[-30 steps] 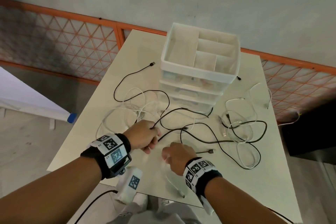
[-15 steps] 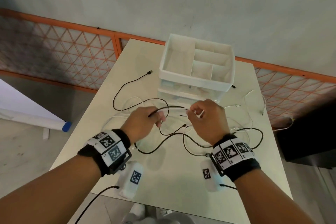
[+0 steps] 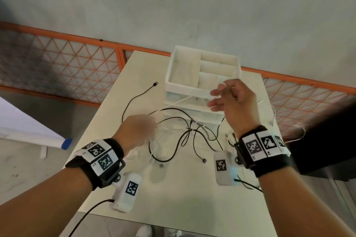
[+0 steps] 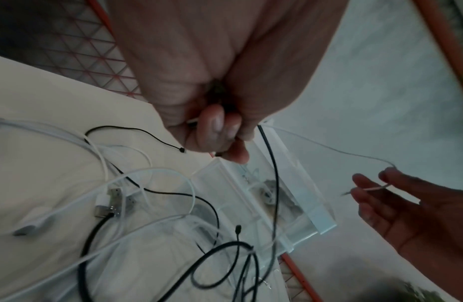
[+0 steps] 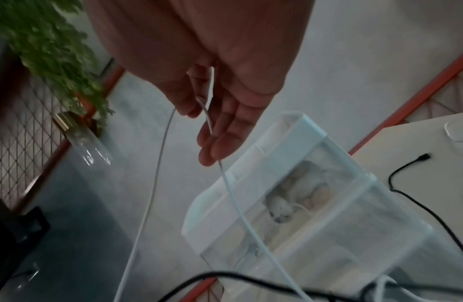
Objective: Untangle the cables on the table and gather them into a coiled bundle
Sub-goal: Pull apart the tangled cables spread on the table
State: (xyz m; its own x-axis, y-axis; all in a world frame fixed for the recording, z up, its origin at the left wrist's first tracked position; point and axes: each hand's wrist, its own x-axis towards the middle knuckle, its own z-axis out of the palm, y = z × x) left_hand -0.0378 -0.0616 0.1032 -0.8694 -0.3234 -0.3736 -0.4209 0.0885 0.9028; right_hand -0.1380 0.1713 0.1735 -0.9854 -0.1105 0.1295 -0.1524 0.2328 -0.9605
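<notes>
Black and white cables (image 3: 185, 134) lie tangled on the white table (image 3: 183, 198) in front of a drawer organiser (image 3: 183, 90). My left hand (image 3: 148, 127) hovers over the tangle, blurred; in the left wrist view its curled fingers (image 4: 215, 124) grip a black cable (image 4: 273, 167) and a thin white cable (image 4: 328, 147). The white cable (image 3: 179, 101) stretches up and right to my right hand (image 3: 217, 96), raised before the organiser. There the cable (image 5: 241, 206) runs between thumb and fingers (image 5: 220, 143), which lie nearly straight; the thumb hooks it.
One black cable end (image 3: 155, 83) lies apart at the table's far left. White tagged packs (image 3: 128, 190) (image 3: 223, 167) hang under both wrists. An orange mesh railing (image 3: 57, 67) runs behind the table, and a dark object (image 3: 327, 140) stands at its right edge.
My right hand has moved up and to the right, away from the left, drawing the white cable taut between them. The left hand has dropped slightly toward the tangle.
</notes>
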